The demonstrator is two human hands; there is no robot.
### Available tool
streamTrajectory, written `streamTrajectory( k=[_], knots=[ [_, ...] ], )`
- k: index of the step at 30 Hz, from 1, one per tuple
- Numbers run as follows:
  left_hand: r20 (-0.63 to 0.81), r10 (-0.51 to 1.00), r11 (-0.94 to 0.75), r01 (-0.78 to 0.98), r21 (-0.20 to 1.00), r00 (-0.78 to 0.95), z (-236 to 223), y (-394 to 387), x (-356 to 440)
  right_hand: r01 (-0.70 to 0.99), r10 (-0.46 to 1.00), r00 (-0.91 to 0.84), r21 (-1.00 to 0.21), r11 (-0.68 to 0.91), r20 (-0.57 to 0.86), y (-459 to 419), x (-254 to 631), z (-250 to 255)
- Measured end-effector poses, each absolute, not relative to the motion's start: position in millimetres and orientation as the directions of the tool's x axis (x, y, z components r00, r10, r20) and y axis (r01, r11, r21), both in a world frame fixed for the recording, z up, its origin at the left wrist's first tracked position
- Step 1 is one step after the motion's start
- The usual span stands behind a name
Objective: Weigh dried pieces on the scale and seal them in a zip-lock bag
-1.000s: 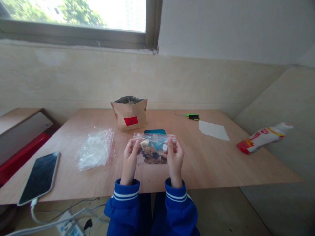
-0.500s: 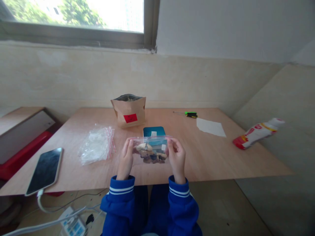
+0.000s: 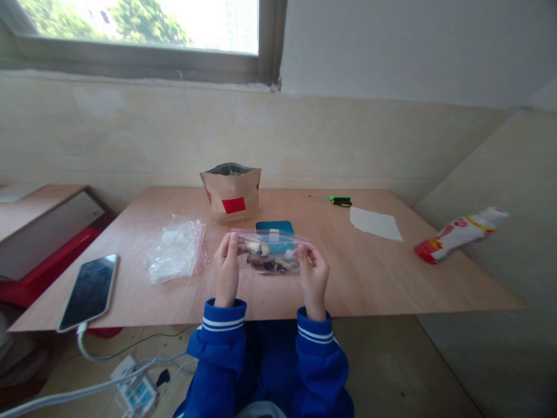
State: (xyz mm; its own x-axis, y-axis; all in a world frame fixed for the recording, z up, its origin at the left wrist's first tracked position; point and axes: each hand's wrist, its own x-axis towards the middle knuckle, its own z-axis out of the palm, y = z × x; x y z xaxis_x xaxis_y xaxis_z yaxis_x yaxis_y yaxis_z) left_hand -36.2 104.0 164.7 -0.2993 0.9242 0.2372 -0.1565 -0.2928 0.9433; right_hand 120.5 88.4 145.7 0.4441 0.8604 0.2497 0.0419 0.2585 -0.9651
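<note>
A bare plywood table (image 3: 369, 278) stands against a pale wall under a window (image 3: 139, 29), with a lower bench to the left and a cable and power strip on the floor beneath. On the table lie a phone (image 3: 89, 291) at the left edge, a heap of clear bags (image 3: 176, 255), an open kraft pouch (image 3: 232, 193) with a red label, a teal box (image 3: 275, 227), a screwdriver (image 3: 337, 201) and a paper sheet (image 3: 375, 224); a red-and-white bottle (image 3: 459, 234) lies past the right edge. The left hand (image 3: 226, 270) and right hand (image 3: 312, 276) each pinch one end of a zip bag (image 3: 270, 252) of dried pieces, held just above the table in front of the teal box. Compared with half a second ago, the zip bag sits flatter and lower, its face tipped more toward the table, and the hands are a little further apart. Its long axis runs left to right, sealed red-lined edge away from the person.
</note>
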Motion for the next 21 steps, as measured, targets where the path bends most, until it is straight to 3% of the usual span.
streamTrajectory(
  k=[9,14,21],
  knots=[
    [0.198,0.908,-0.241,-0.072,0.968,-0.368,158,96,-50,-0.049,0.892,0.42,-0.977,0.208,0.169,88,117,141],
    [0.177,0.921,-0.229,-0.115,0.967,-0.347,155,91,-54,-0.047,0.896,0.415,-0.98,0.193,0.157,88,117,140],
    [0.263,0.883,-0.28,0.012,0.96,-0.388,156,86,-53,-0.08,0.881,0.434,-0.966,0.246,0.188,91,119,132]
  ],
)
